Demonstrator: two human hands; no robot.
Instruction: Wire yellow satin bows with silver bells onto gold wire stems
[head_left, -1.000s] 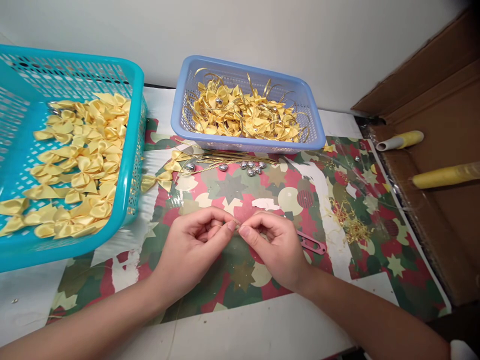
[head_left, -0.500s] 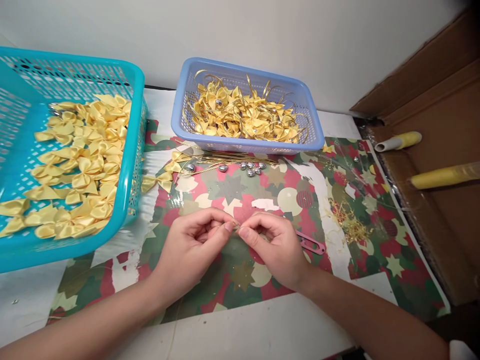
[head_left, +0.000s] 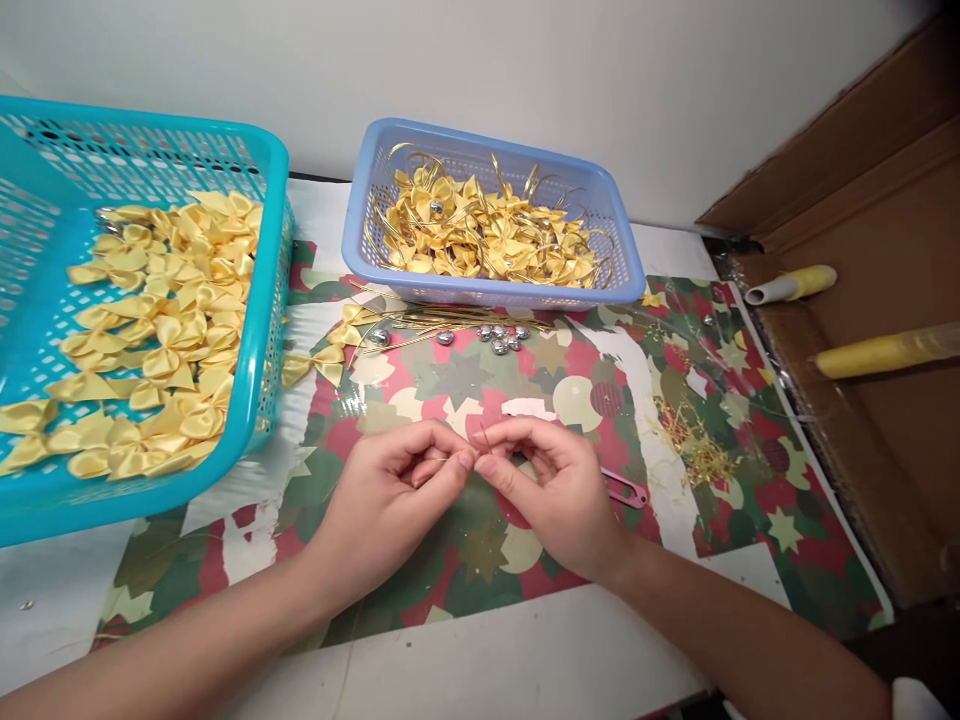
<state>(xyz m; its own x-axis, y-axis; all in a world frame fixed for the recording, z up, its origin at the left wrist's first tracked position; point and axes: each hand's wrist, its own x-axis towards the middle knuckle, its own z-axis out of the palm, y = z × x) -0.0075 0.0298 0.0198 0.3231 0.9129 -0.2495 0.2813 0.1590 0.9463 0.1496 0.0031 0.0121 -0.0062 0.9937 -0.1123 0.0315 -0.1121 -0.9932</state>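
Note:
My left hand and my right hand meet fingertip to fingertip above the patterned sheet. The left thumb and forefinger pinch a fine thread. A thin, needle-like strand stands up at the right fingertips, where the thumb and forefinger are slightly apart around it; whether it is thread or a needle is too small to tell. Partly hidden behind my right hand lies a pink-handled tool. Beyond the hands are silver bells or beads, gold cords and a loose yellow bow.
A turquoise basket of yellow bows stands at left. At the back, a blue basket holds bows with gold cords and silver beads. Thread scraps lie at right, near a cardboard box with yellow tubes by it.
The right forefinger has lifted slightly from the thumb, and the thin strand now stands upright between the fingertips. Both hands stay in nearly the same place. The view has shifted slightly.

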